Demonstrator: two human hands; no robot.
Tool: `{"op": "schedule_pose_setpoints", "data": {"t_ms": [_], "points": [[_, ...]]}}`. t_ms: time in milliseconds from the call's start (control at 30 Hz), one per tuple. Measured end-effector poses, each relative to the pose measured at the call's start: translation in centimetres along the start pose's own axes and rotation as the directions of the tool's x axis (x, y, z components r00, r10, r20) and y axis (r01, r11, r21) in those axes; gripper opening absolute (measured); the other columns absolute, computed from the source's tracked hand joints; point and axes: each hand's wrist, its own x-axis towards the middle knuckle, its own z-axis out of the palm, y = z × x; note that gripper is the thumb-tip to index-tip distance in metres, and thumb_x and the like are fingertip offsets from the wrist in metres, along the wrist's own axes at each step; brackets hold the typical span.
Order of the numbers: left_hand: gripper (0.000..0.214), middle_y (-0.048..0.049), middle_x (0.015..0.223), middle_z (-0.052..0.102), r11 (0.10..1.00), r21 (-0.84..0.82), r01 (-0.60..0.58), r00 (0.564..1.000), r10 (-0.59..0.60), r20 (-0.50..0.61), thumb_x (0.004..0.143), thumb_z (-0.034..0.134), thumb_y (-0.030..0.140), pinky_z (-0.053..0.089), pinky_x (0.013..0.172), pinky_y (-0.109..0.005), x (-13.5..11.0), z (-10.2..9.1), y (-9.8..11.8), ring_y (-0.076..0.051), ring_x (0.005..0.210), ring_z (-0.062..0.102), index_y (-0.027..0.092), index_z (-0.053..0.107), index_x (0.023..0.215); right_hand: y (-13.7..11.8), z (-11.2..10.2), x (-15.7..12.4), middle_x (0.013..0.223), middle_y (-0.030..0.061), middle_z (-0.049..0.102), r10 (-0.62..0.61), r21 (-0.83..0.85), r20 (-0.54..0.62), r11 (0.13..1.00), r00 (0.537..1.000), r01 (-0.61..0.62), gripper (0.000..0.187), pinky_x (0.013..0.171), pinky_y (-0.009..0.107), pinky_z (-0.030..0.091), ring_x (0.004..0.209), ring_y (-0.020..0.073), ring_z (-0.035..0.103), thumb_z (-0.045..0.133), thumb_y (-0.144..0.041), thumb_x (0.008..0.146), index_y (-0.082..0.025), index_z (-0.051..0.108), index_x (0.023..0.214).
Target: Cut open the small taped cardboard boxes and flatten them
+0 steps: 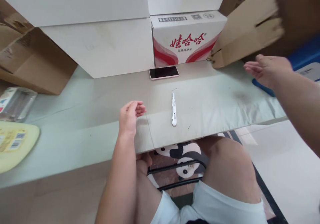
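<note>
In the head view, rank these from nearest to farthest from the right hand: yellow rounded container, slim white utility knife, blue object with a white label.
From the right hand:
1. Blue object: right beside it, far right.
2. White utility knife: to its left, mid-picture.
3. Yellow container: far left edge.

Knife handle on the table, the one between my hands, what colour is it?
The knife handle is white, seen in the head view.

On the white and red carton (pixel 186 47) there is written 娃哈哈 (pixel 187 40) in red, with the sign ® (pixel 205 34), and below it 饮用纯净水 (pixel 184 50). Its top bears a barcode (pixel 172 19) and a square code (pixel 196 17). On the yellow package (pixel 22 147), the print (pixel 11 140) is too small for reading.
</note>
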Motion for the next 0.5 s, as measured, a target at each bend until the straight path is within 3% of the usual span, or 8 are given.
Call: {"op": "schedule_pose_setpoints", "data": {"t_ms": [100,233,400,500], "points": [[0.03,-0.0049,0.066,0.069,1.0,-0.015,-0.017,1.0,0.017,0.009,0.065,0.062,0.046,0.048,0.055,-0.025,0.3,-0.2,-0.1,-0.015,0.058,0.066,0.018,0.067,0.071,0.3,2.2,-1.5,0.071,0.0045,0.069,0.202,0.046,0.181,0.976,0.963,-0.214,0.016,0.08,0.027,0.059,0.066,0.0078,0.073,0.056,-0.012,0.098,-0.018,0.052,0.084],[0.031,-0.0037,0.065,0.069,0.997,-0.068,-0.043,0.999,0.045,0.021,0.065,0.063,0.048,0.048,0.055,-0.024,0.4,-1.0,0.0,-0.015,0.058,0.067,0.018,0.068,0.071,1.4,2.7,-5.4,0.075,0.0069,0.07,0.283,-0.046,0.299,0.958,0.911,-0.282,0.012,0.078,0.025,0.059,0.066,0.0089,0.073,0.054,-0.01,0.098,-0.016,0.055,0.088],[0.029,-0.0033,0.066,0.069,0.985,-0.165,-0.053,0.998,0.059,0.031,0.067,0.064,0.047,0.048,0.056,-0.024,-0.4,-2.3,0.8,-0.014,0.059,0.066,0.019,0.067,0.071,1.1,3.1,-9.0,0.076,0.0075,0.071,0.318,-0.188,0.408,0.947,0.856,-0.262,0.01,0.067,0.02,0.058,0.064,0.0097,0.071,0.054,-0.009,0.096,-0.016,0.059,0.092],[0.026,-0.002,0.065,0.067,0.972,-0.227,-0.055,0.998,0.061,0.019,0.069,0.063,0.045,0.048,0.057,-0.024,-0.9,-3.5,1.3,-0.014,0.059,0.065,0.019,0.066,0.071,-0.3,5.7,-10.9,0.076,0.0055,0.071,0.288,-0.274,0.495,0.947,0.82,-0.167,0.01,0.061,0.02,0.058,0.063,0.0108,0.071,0.056,-0.01,0.094,-0.018,0.06,0.098]]}}
